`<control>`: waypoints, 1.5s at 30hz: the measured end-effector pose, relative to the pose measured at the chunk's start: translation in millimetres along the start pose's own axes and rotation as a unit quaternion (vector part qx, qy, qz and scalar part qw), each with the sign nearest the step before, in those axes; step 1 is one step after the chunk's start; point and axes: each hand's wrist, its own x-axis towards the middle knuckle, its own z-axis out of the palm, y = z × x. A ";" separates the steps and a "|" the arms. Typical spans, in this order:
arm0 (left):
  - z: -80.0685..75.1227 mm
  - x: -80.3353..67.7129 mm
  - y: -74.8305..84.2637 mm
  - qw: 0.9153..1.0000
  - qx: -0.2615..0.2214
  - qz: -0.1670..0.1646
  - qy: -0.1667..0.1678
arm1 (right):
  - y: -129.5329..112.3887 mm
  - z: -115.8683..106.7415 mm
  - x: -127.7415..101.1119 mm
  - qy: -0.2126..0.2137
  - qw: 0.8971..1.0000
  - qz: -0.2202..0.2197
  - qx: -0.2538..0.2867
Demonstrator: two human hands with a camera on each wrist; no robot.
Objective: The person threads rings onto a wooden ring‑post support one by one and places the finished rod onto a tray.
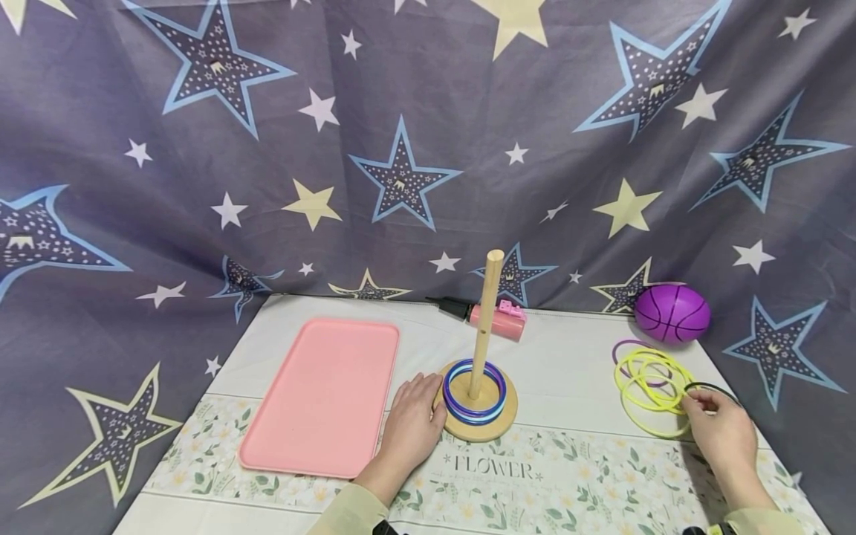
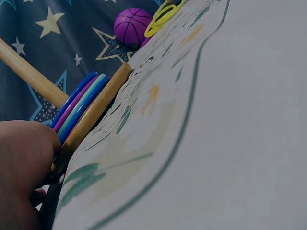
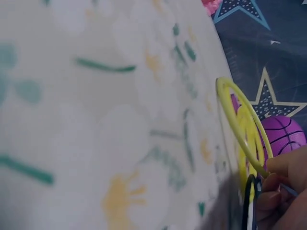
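Rings [image 1: 658, 409], mostly yellow, lie heaped at the right of the bench [image 1: 568, 371] from the head camera; stacked rings [image 1: 504, 391] circle the wooden post [image 1: 488, 319]. Left hand [image 1: 412, 416], fingers extended, rests against the round base [image 1: 481, 432] on its left side. Left wrist view: four in the stack; I judge them light, smooth, stiff with slight spring. Right wrist view: right hand [image 3: 288, 191] pinches a yellow ring [image 3: 234, 122] at its rim, dark ring [image 3: 247, 206] just beside. Thin rim could twist; I'd hold it near side, clear of the tangle.
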 end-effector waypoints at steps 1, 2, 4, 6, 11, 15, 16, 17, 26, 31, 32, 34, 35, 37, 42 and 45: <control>0.2 -0.1 -0.1 1.000 -0.001 0.000 0.000 | -1.4 -0.5 -0.4 0.006 1.000 -0.003 0.002; 0.4 -0.1 -0.3 1.000 -0.001 -0.001 0.000 | -3.1 -1.0 -0.6 0.011 1.000 -0.006 0.005; 0.6 -0.2 -0.4 1.000 -0.002 -0.001 0.001 | -6.8 -2.2 -1.2 0.023 1.000 -0.014 0.007; 0.7 -0.5 -0.4 1.000 -0.002 -0.001 0.001 | -10.9 -4.1 -1.8 0.028 0.999 -0.022 0.011; 0.9 -0.6 -0.4 1.000 0.000 0.000 0.000 | -24.9 -10.3 -5.8 0.030 0.998 -0.050 0.021; 0.7 -0.1 -0.2 1.000 0.001 -0.001 -0.002 | -39.5 -15.5 -10.3 0.032 0.997 -0.069 0.032; 0.3 -0.1 0.0 1.000 0.001 -0.001 -0.003 | -43.8 -16.6 -11.2 0.031 0.996 -0.070 0.037; -0.1 -0.1 0.2 1.000 0.001 0.000 -0.003 | -48.3 -17.7 -11.7 0.030 0.996 -0.070 0.042; -0.5 0.3 0.0 1.000 0.002 0.004 -0.001 | -92.8 -29.6 -19.1 0.014 0.989 -0.081 0.127; 0.1 0.4 -0.2 1.000 0.004 0.004 0.001 | -117.6 -37.2 -23.8 -0.007 0.977 -0.082 0.199; 0.2 0.4 -0.1 1.000 0.004 0.004 0.001 | -122.9 -39.0 -24.6 -0.012 0.973 -0.081 0.214; 0.5 0.6 0.0 1.000 0.003 0.002 0.000 | -134.0 -42.4 -26.6 -0.017 0.967 -0.082 0.240; 0.6 0.6 0.0 1.000 0.002 0.001 -0.001 | -139.5 -44.1 -27.5 -0.022 0.962 -0.084 0.257; 0.7 0.4 -0.1 1.000 -0.001 -0.001 -0.002 | -151.1 -47.3 -29.9 -0.027 0.954 -0.091 0.284; 0.5 -0.2 -0.2 1.000 -0.001 -0.004 -0.001 | -181.3 -54.9 -38.4 -0.039 0.921 -0.115 0.369; 0.4 -0.6 -0.1 1.000 -0.001 -0.002 0.001 | -197.5 -59.3 -45.3 -0.051 0.899 -0.130 0.415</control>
